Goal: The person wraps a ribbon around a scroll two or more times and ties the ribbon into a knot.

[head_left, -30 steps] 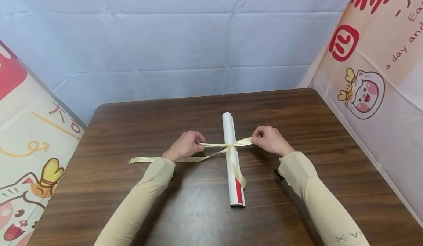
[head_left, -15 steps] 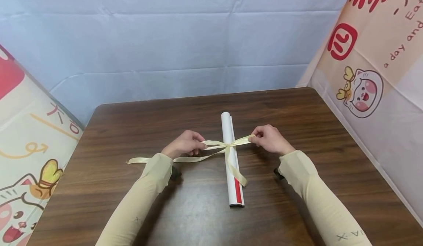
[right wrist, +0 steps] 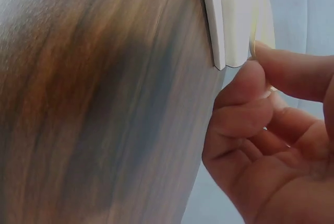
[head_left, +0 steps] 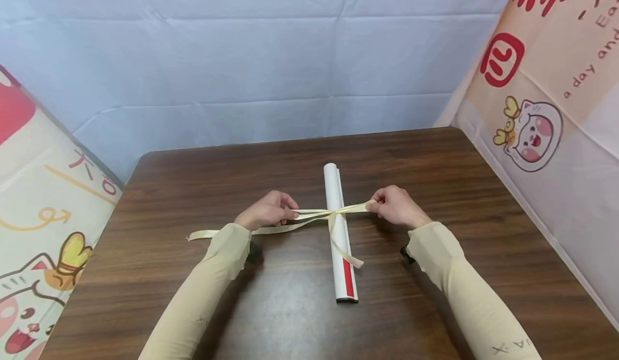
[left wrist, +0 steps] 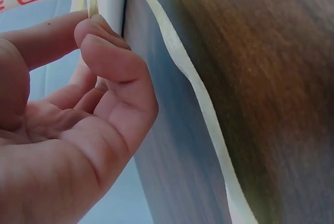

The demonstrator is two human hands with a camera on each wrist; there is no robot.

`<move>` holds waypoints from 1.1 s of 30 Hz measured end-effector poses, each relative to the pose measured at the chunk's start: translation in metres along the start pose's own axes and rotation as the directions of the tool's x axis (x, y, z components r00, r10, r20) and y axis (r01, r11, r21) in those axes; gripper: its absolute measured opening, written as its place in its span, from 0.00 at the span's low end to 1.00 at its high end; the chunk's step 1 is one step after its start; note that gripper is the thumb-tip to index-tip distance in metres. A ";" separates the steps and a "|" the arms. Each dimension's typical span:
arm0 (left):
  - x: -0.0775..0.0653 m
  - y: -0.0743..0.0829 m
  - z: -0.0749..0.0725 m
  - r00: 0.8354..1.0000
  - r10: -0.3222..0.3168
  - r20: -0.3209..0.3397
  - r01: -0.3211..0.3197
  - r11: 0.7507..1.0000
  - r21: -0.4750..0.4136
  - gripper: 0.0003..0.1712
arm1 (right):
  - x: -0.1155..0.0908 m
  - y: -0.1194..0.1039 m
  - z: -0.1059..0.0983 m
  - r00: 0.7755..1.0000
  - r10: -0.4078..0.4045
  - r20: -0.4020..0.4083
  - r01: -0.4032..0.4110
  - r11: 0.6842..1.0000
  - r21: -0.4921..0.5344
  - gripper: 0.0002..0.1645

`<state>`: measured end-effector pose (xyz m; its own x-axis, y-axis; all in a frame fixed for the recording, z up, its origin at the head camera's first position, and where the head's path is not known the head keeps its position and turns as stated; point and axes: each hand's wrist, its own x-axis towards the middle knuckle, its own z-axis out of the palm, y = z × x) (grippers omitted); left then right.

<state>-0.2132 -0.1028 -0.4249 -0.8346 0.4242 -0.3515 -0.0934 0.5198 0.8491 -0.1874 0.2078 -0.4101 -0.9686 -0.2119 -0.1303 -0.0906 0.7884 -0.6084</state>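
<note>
A white roll of paper (head_left: 332, 185) with a red strip and a dark near end lies lengthwise on the table. Round its middle runs a pale yellow ribbon (head_left: 358, 208), gathered in a knot on top with a loop out to each side. My left hand (head_left: 268, 209) pinches the left loop between thumb and fingertips; its wrist view shows the ribbon's free tail (left wrist: 206, 104) passing beside the hand. On the other side, my right hand (head_left: 396, 205) pinches the right loop, with the roll (right wrist: 236, 25) just beyond those fingertips. A second tail hangs over the roll's near half.
The brown wood-grain table (head_left: 193, 177) has rounded far corners. Behind it hangs a pale blue cloth (head_left: 261, 64). Printed cloths with cartoon cats stand at the left (head_left: 48, 215) and right (head_left: 556, 107) edges of the table.
Both hands keep their pinch and stay nearly in place. The left loop spread wider, then drew narrower. The near tail has turned edge-on and its end has lifted slightly away.
</note>
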 end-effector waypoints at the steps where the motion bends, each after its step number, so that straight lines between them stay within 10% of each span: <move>1: 0.000 0.000 0.000 1.000 0.002 -0.001 -0.002 1.000 0.001 0.09 | 0.000 0.000 0.000 1.000 -0.005 -0.004 0.005 1.000 0.001 0.10; 24: -0.006 -0.008 -0.006 1.000 -0.018 -0.023 0.018 1.000 -0.021 0.18 | 0.002 -0.001 0.007 0.999 -0.037 -0.040 0.039 0.998 0.055 0.19; 33: -0.009 -0.007 -0.008 0.990 0.030 -0.136 -0.030 1.000 -0.001 0.23 | 0.000 0.000 0.003 0.996 -0.032 -0.088 0.036 0.998 0.042 0.31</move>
<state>-0.2093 -0.1169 -0.4244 -0.9032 0.3346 -0.2688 -0.0685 0.5059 0.8599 -0.1869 0.2062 -0.4130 -0.9818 -0.1852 -0.0416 -0.1152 0.7555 -0.6449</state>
